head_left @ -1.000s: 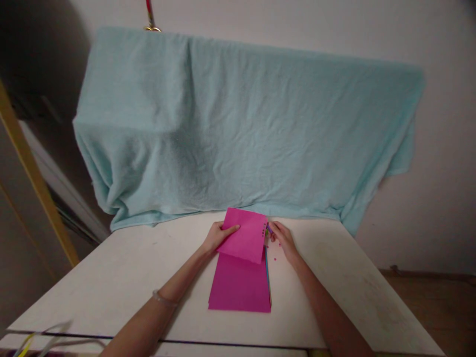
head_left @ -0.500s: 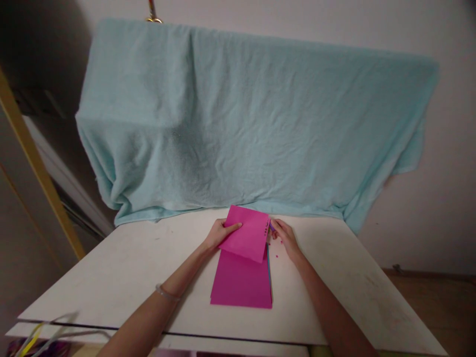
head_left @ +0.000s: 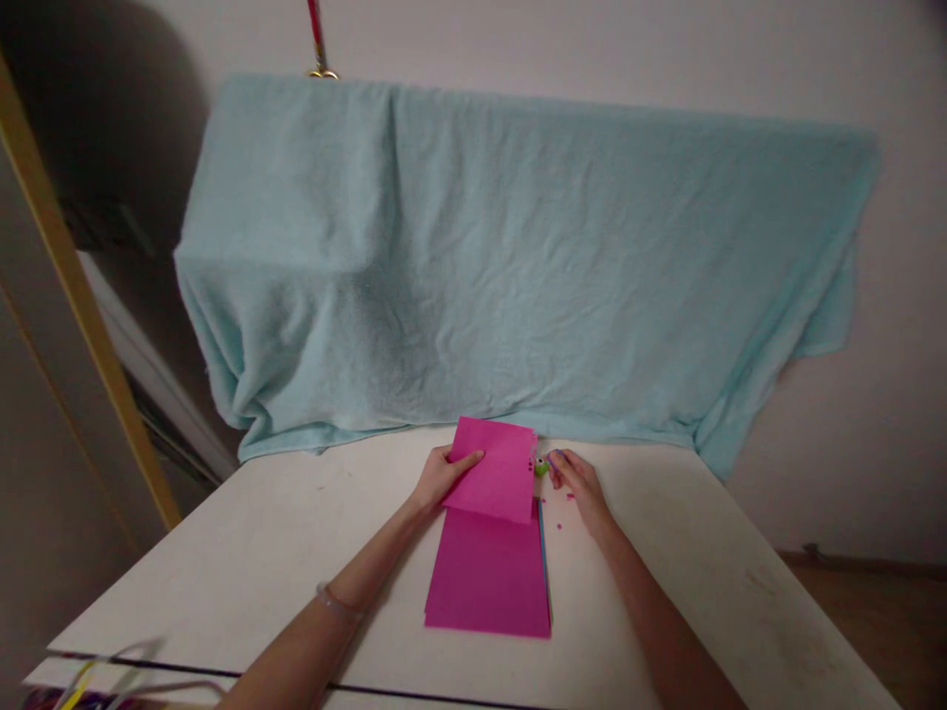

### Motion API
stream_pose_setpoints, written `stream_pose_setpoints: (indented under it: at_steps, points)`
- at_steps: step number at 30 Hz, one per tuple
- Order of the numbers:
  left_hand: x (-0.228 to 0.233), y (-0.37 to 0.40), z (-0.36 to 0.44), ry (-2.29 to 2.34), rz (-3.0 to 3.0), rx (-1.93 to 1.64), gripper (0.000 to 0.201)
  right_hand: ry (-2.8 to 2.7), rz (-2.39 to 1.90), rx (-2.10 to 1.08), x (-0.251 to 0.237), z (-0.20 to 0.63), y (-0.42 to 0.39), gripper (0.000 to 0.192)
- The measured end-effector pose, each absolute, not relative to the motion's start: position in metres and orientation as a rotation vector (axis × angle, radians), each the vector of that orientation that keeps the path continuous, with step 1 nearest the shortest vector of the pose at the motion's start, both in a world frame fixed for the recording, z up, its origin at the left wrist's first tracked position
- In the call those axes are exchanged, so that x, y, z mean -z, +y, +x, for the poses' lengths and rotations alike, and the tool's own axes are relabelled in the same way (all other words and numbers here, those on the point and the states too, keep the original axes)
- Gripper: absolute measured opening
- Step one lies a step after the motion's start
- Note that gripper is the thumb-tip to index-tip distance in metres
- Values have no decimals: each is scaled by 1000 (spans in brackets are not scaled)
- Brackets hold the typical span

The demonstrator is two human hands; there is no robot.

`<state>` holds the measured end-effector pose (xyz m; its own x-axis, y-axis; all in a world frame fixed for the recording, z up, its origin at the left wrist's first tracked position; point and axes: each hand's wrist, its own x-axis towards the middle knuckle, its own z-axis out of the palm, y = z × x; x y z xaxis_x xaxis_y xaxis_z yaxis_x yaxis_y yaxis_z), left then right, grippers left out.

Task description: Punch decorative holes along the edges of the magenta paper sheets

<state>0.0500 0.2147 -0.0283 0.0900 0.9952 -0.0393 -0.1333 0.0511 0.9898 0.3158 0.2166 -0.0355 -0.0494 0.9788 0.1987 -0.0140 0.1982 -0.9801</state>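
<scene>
My left hand (head_left: 438,476) grips the left side of a bright pink sheet of paper (head_left: 495,468), thumb on top and fingers beneath. The sheet is raised over a stack of darker pink paper (head_left: 488,582). Several small dark marks or holes run near its right edge, which looks notched at the top. Closed around a small green-and-purple cutting tool (head_left: 543,465), my right hand (head_left: 579,480) is just right of that edge. An eye-like spot shows on the tool's green end; fingers hide the rest, and its exact kind is unclear.
Pink paper scraps (head_left: 570,496) lie on the white table (head_left: 296,552) near my right hand. Blue and other coloured edges show along the stack's right side. A light blue cloth (head_left: 518,266) hangs behind the table. Grey and yellow cords (head_left: 81,680) are at the front left corner.
My right hand and the tool have drawn slightly right of the sheet's edge, exposing the green end. A larger pink scrap now lies below the hand. The camera view has shifted slightly.
</scene>
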Motion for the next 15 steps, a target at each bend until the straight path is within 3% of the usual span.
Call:
stream_pose_setpoints:
  at_steps: [15]
  points:
    - [25, 208, 57, 1073, 1214, -1097, 48, -1252, -1069, -1103, 34, 320, 215, 45]
